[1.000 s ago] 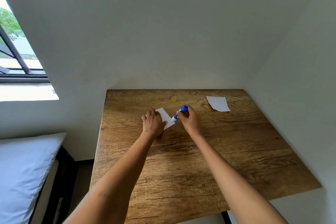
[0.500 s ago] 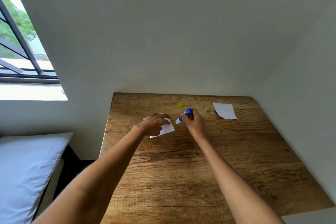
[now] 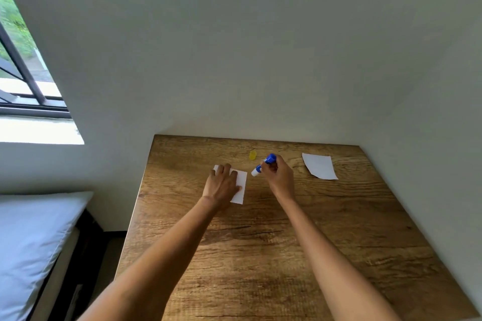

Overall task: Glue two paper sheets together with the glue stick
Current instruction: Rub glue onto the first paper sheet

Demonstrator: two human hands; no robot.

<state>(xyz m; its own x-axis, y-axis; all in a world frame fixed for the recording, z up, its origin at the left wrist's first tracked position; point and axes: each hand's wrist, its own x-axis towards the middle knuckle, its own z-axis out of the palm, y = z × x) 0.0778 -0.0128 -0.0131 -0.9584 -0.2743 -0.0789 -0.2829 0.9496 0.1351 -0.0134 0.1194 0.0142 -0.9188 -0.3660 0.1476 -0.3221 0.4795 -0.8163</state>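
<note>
A small white paper sheet (image 3: pixel 241 187) lies on the wooden table (image 3: pixel 300 247), and my left hand (image 3: pixel 221 184) rests flat on it, covering its left part. My right hand (image 3: pixel 277 175) grips a blue-and-white glue stick (image 3: pixel 263 165), uncapped, its white tip tilted down to the left and held just right of that sheet, apart from it. A second white paper sheet (image 3: pixel 320 166) lies on the table at the far right. The yellow cap (image 3: pixel 252 154) stands near the table's back edge.
White walls close in the table at the back and right. A bed with a white pillow (image 3: pixel 28 242) stands low on the left under a window (image 3: pixel 23 70). The table's left edge drops to the floor.
The sheet under my left hand has been turned and laid flat, with my palm now spread on it. The glue stick has lifted off the sheet's edge and sits to its right.
</note>
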